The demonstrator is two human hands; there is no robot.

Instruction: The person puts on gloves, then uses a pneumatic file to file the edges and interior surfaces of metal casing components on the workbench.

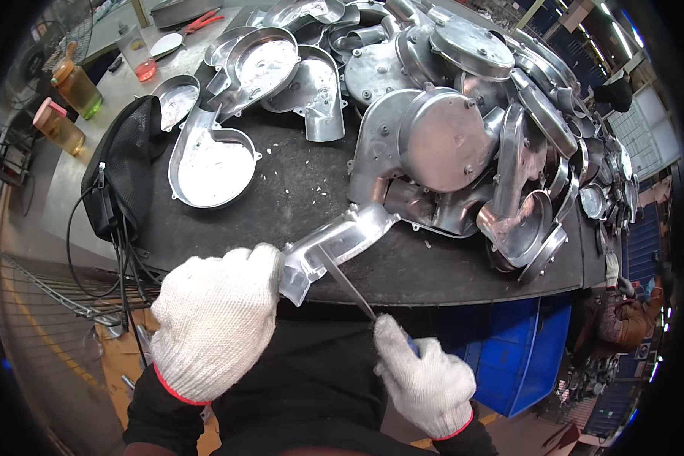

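My left hand [216, 323], in a white knit glove with a red cuff edge, is closed on the left end of a silvery cast-metal housing [351, 234]. The housing is tipped on its side at the table's near edge. In my gloved right hand [427, 380] is a file [347, 283], a thin grey blade with a blue handle mostly hidden by the fingers. Its tip meets the near side of the housing. Beyond it, a similar round housing with a short spout [211, 173] lies open side up on the dark table mat [292, 182].
A tall heap of metal housings [448, 140] covers the back and right. At left are a black zippered bag [125, 156] with cables, two drink bottles [76, 87] and a cup [138, 57]. A blue bin [517, 357] stands below the table edge; a person [623, 323] is far right.
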